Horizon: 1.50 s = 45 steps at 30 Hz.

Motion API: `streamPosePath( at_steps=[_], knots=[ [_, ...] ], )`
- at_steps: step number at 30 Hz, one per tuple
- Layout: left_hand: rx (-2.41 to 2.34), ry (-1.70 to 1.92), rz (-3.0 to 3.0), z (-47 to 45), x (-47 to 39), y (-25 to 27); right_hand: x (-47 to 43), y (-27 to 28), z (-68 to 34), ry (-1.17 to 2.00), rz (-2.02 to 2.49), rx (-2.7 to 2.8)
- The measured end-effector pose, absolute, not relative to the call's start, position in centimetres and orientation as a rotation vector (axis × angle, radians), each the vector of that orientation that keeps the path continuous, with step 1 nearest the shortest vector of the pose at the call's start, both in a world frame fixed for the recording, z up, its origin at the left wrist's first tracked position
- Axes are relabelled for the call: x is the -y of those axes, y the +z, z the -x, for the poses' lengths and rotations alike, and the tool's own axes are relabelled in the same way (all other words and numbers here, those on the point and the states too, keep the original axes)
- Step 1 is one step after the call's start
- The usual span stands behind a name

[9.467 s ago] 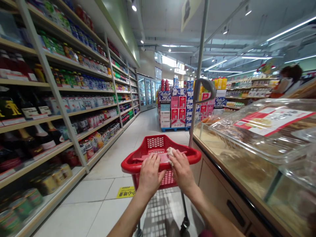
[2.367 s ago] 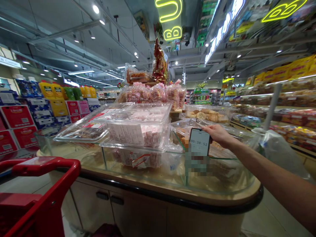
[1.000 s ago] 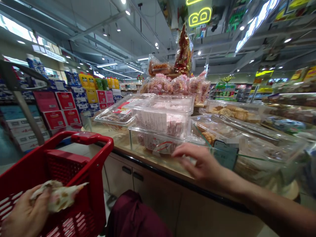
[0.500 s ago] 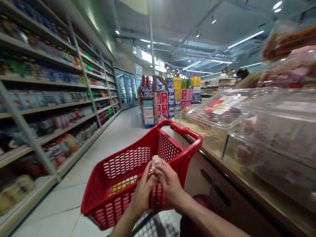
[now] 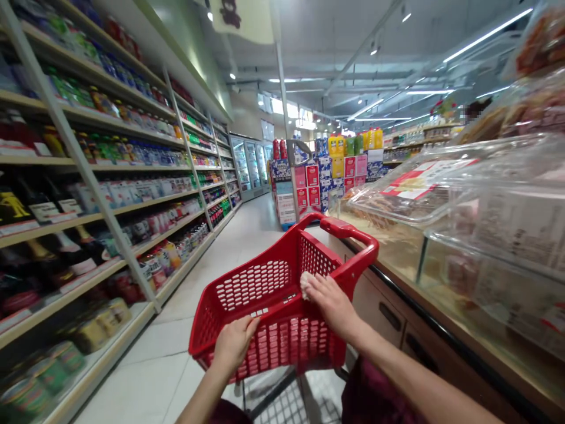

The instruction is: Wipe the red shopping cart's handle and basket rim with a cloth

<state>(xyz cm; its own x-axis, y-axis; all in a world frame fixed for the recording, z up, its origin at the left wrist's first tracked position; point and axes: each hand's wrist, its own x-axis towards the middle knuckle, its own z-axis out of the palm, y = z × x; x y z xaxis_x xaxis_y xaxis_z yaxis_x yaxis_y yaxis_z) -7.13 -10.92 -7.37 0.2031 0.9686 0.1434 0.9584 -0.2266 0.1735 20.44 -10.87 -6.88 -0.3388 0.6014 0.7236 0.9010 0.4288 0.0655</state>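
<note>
A red plastic shopping cart (image 5: 286,341) with latticed walls stands side-on in front of me, its handle to the right. My left hand (image 5: 233,343) is closed over the near rim of the basket, the fingertips hidden inside. A white crumpled cloth or tissue (image 5: 305,285) is in my right hand (image 5: 330,301), pressed at the near rim toward the handle end. The fingers of that hand lie over the white piece and cover part of it. Much of the basket's floor is hidden behind the near wall.
Drink shelves (image 5: 145,203) line the left side, with bottles and cans. On the right, a counter (image 5: 397,250) carries clear plastic food boxes (image 5: 410,182). Stacked cartons (image 5: 309,182) stand ahead around a pole, and glass-door fridges (image 5: 251,165) are farther back along the tiled aisle.
My hands were together around the white piece; now they are apart. The left has moved down-left onto the rim, while the right keeps the white piece. The view has turned left.
</note>
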Motion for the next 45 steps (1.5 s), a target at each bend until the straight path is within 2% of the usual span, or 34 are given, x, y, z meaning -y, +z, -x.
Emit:
streamPosePath(
  at_steps=[6, 9, 13, 16, 18, 20, 22, 26, 29, 32, 35, 37, 40, 42, 45],
  knots=[
    [-1.961, 0.393, -2.495, 6.0, 10.8, -7.9, 9.4, -2.9, -29.8, -0.695, 1.614, 1.627],
    [-1.961, 0.457, -2.536, 5.7, 10.8, -8.4, 9.2, -3.4, -28.1, -0.611, 1.491, 1.75],
    [-1.917, 0.545, -2.447, 6.0, 10.3, -9.1, 10.0, -3.4, -23.3, -0.287, 1.24, 1.72],
    [-1.79, 0.886, -2.229, 5.0, 10.4, -8.2, 11.5, -0.7, -22.9, -0.001, 1.209, 1.465],
    [-1.578, 1.149, -2.063, 2.9, 11.1, -6.6, 12.5, 1.1, -22.7, 0.22, 1.188, 1.46],
    [-1.245, 1.231, -1.914, 0.0, 12.3, -4.6, 13.3, 1.9, -21.5, 0.423, 1.115, 1.53],
    [-0.954, 1.141, -1.734, -2.7, 13.4, -3.3, 13.9, 1.3, -19.4, 0.511, 1.031, 1.498],
    [-1.015, 1.077, -1.555, -4.7, 14.5, -4.6, 15.2, -2.5, -14.9, 0.495, 0.94, 1.399],
    [-1.158, 1.071, -1.768, -4.0, 15.0, -7.8, 16.2, -5.6, -13.0, 0.583, 1.008, 1.501],
    [-1.09, 0.943, -2.082, -3.1, 15.4, -10.0, 16.4, -6.8, -13.5, 0.673, 1.068, 1.553],
    [-1.053, 0.793, -2.395, -1.9, 15.0, -9.8, 14.8, -4.9, -17.7, 0.49, 1.035, 1.607],
    [-1.212, 0.816, -2.519, -0.5, 13.8, -9.1, 12.7, -2.4, -22.3, 0.138, 1.072, 1.57],
    [-1.695, 0.817, -2.537, 2.1, 11.5, -8.7, 9.4, 0.2, -28.7, -0.393, 1.273, 1.435],
    [-1.899, 0.69, -2.539, 3.6, 10.5, -9.2, 8.2, -0.3, -30.4, -0.508, 1.382, 1.51],
    [-1.918, 0.589, -2.626, 4.7, 10.0, -10.5, 8.4, -3.5, -28.4, -0.585, 1.325, 1.812]
  ],
)
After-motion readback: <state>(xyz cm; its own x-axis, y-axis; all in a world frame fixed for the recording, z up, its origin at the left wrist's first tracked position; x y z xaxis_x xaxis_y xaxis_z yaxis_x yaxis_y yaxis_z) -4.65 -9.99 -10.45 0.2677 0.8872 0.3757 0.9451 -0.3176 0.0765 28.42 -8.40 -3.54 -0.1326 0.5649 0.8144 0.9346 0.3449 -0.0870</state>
